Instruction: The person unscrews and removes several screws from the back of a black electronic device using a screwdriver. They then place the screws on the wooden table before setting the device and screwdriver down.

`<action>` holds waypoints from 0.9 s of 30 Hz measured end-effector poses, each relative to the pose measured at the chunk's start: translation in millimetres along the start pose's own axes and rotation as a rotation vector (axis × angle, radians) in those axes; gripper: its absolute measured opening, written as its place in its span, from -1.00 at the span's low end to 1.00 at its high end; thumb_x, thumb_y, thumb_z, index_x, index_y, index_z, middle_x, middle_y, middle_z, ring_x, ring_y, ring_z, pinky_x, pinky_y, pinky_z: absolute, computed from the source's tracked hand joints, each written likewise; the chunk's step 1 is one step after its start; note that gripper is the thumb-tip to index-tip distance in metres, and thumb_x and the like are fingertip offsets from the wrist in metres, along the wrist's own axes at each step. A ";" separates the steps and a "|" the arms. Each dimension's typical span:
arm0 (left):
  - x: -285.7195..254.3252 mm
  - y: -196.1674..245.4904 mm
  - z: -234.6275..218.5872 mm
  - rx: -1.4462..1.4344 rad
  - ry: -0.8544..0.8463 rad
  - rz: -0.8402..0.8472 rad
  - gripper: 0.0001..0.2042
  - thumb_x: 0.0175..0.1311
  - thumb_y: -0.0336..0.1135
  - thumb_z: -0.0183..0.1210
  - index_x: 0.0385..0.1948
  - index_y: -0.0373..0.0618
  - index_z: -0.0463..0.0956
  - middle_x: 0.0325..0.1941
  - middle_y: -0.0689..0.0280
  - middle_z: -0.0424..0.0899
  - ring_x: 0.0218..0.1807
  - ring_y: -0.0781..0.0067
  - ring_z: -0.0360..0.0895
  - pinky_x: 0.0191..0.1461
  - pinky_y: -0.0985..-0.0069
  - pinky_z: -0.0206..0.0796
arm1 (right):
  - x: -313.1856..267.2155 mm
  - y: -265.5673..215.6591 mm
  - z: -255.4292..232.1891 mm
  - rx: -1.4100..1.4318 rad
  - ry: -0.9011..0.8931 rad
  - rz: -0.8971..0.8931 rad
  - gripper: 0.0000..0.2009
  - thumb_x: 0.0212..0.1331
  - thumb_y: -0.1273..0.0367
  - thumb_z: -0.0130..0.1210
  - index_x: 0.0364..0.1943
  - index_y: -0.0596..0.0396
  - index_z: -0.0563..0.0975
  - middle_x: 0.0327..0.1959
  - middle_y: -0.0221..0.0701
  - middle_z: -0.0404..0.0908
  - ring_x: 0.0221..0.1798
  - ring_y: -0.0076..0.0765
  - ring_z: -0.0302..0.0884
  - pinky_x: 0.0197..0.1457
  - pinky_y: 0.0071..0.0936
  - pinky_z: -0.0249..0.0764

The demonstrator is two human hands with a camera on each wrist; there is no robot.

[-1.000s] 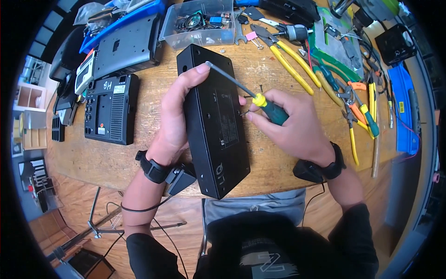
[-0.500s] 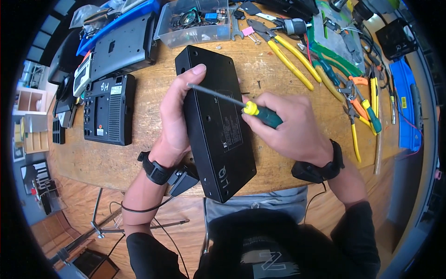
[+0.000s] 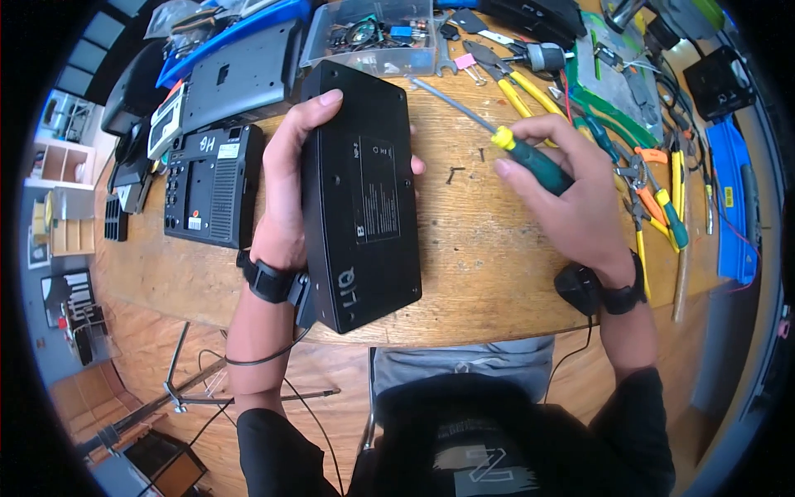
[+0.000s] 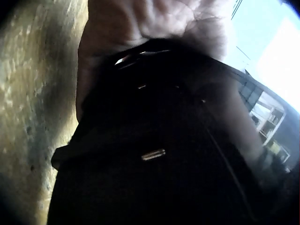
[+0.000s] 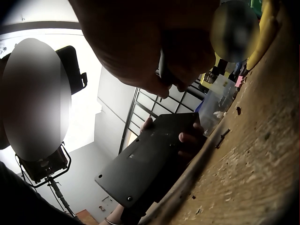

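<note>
Right of the black box [image 3: 364, 199] (left hand [image 3: 286, 178] gripping it), right hand [image 3: 580, 203], screwdriver [image 3: 503, 137] gripped, had withdrawn: work likely paused.

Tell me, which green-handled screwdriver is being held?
The screwdriver in the right hand; the other green-handled one lies on the table beside an orange-handled tool.

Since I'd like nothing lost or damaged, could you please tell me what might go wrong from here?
The small dark screws lie loose on the table, so a brush of the right hand could scatter them. Only the left hand grips the black box, so it might slip. The screwdriver has its tip near the box, so a careless swing may scratch it.
</note>
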State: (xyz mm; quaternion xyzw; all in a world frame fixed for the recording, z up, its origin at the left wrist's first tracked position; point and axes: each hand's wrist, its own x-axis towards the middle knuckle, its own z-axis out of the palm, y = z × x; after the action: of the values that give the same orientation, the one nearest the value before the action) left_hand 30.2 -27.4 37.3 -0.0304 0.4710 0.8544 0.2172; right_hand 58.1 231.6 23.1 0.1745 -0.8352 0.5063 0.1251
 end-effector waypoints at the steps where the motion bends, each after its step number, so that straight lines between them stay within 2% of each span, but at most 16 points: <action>1: 1.1 1.5 -5.0 0.002 0.003 -0.011 -0.43 0.41 0.12 0.05 0.03 -0.35 0.55 -0.16 0.06 0.75 -0.22 0.16 0.79 -0.17 0.34 0.68 | 0.1 4.2 1.1 0.028 0.024 -0.030 -0.74 0.18 0.44 0.39 -0.07 0.17 0.64 -0.25 -0.31 0.70 -0.41 -0.46 0.65 -0.28 -0.52 0.47; 2: 3.4 1.7 -10.0 -0.013 -0.021 -0.023 -0.44 0.40 0.10 0.08 0.03 -0.35 0.56 -0.16 0.04 0.76 -0.23 0.15 0.79 -0.20 0.36 0.67 | 0.2 -5.2 -3.9 -0.002 -0.023 0.040 -0.71 0.15 0.49 0.39 -0.05 0.18 0.62 -0.14 -0.30 0.67 -0.33 -0.49 0.61 -0.19 -0.54 0.46; 5: 9.3 0.5 -21.0 0.066 -0.043 -0.007 -0.45 0.40 0.09 0.09 0.02 -0.35 0.56 -0.16 0.03 0.76 -0.23 0.14 0.79 -0.21 0.36 0.67 | 4.6 -7.7 -11.0 -0.098 -0.076 -0.097 -0.70 0.11 0.52 0.38 -0.05 0.18 0.62 -0.11 -0.32 0.67 -0.25 -0.51 0.57 -0.14 -0.57 0.44; 8: 10.1 1.7 -25.5 0.043 -0.051 -0.041 -0.46 0.41 0.08 0.08 0.01 -0.36 0.57 -0.16 0.02 0.76 -0.24 0.12 0.79 -0.20 0.36 0.66 | 5.5 -8.7 -15.0 -0.069 -0.083 -0.085 -0.69 0.10 0.55 0.37 -0.04 0.17 0.63 -0.08 -0.35 0.67 -0.17 -0.52 0.54 -0.10 -0.59 0.43; 11: 13.9 2.6 -31.1 0.055 -0.086 -0.015 -0.45 0.41 0.08 0.08 0.02 -0.37 0.58 -0.15 0.00 0.76 -0.25 0.12 0.79 -0.19 0.37 0.66 | 5.0 -13.7 -14.4 0.018 -0.080 -0.051 -0.69 0.09 0.57 0.37 -0.05 0.16 0.63 -0.07 -0.39 0.68 -0.19 -0.52 0.54 -0.09 -0.58 0.44; 14: 13.7 2.1 -33.9 0.060 -0.078 -0.028 -0.44 0.41 0.09 0.09 0.02 -0.38 0.58 -0.15 -0.01 0.77 -0.26 0.12 0.79 -0.18 0.37 0.66 | 3.3 -10.5 -16.8 0.043 -0.100 -0.052 -0.68 0.07 0.59 0.39 -0.06 0.16 0.63 -0.08 -0.39 0.68 -0.12 -0.52 0.57 -0.02 -0.57 0.47; 17: 14.1 1.9 -32.9 0.038 -0.084 -0.035 -0.43 0.41 0.09 0.10 0.03 -0.38 0.58 -0.15 -0.01 0.77 -0.26 0.12 0.80 -0.17 0.37 0.67 | 4.9 -7.8 -18.7 0.050 -0.121 -0.139 -0.70 0.08 0.58 0.41 -0.08 0.17 0.63 -0.09 -0.37 0.69 -0.06 -0.51 0.62 0.05 -0.53 0.52; 20: 15.0 0.2 -33.9 0.039 -0.096 -0.021 -0.43 0.40 0.09 0.10 0.03 -0.39 0.58 -0.16 -0.01 0.77 -0.26 0.12 0.80 -0.17 0.37 0.67 | 2.1 -15.7 -21.2 0.078 -0.107 -0.069 -0.72 0.11 0.57 0.41 -0.09 0.18 0.62 -0.08 -0.33 0.71 0.00 -0.48 0.65 0.12 -0.49 0.55; 26: 15.7 1.5 -34.3 0.052 -0.106 -0.023 -0.41 0.40 0.10 0.10 0.04 -0.41 0.57 -0.15 -0.01 0.77 -0.26 0.14 0.80 -0.17 0.37 0.68 | -4.0 -26.2 -18.1 0.370 -0.083 0.077 -0.71 0.18 0.59 0.36 -0.04 0.23 0.55 0.00 -0.19 0.75 -0.08 -0.47 0.72 -0.04 -0.54 0.65; 27: 15.6 0.9 -34.4 0.048 -0.107 -0.029 -0.41 0.40 0.10 0.09 0.04 -0.41 0.57 -0.15 -0.01 0.77 -0.25 0.14 0.80 -0.17 0.37 0.68 | -5.6 -25.5 -17.2 0.366 -0.098 0.051 -0.71 0.19 0.60 0.35 -0.03 0.23 0.54 0.00 -0.18 0.75 -0.10 -0.48 0.72 -0.07 -0.55 0.65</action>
State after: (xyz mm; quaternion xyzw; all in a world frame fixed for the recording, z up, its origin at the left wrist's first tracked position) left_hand 10.5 -50.6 14.9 0.0139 0.4786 0.8400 0.2550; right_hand 74.5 236.9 49.2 0.1976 -0.7384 0.6437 0.0376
